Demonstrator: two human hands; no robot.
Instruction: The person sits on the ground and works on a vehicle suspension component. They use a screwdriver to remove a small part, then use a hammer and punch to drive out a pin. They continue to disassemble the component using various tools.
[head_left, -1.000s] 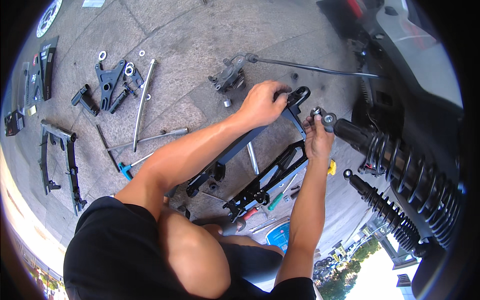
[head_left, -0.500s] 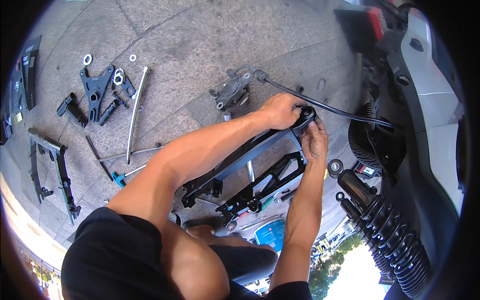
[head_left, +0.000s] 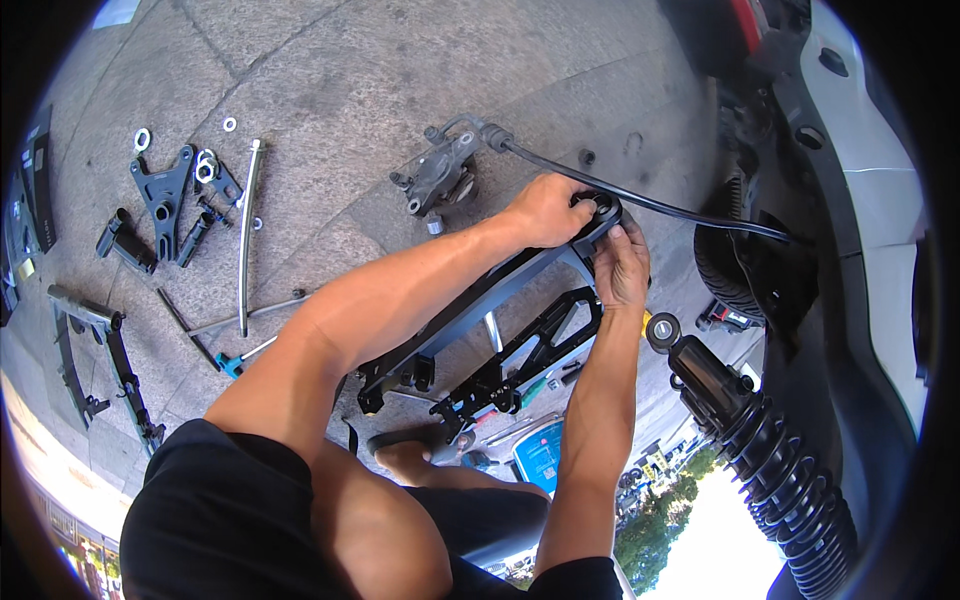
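Left of your hands, the black frame (head_left: pixel 484 299) runs its long axis up rightward, below your left forearm (head_left: pixel 400 275). Your left hand (head_left: pixel 548 211) is clamped near its eyelet end (head_left: pixel 606 209), between both hands; your right hand (head_left: pixel 624 268) touches that end's right side, whether gripping I cannot tell.

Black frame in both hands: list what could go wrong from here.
1. The black hose passes close by the ringed end of the black frame; it might snag and tug the brake caliper.
2. The left hand and right hand both have fingers at that end, so a slip could pinch them.
3. The shock absorber appears near the right forearm, which might knock it.
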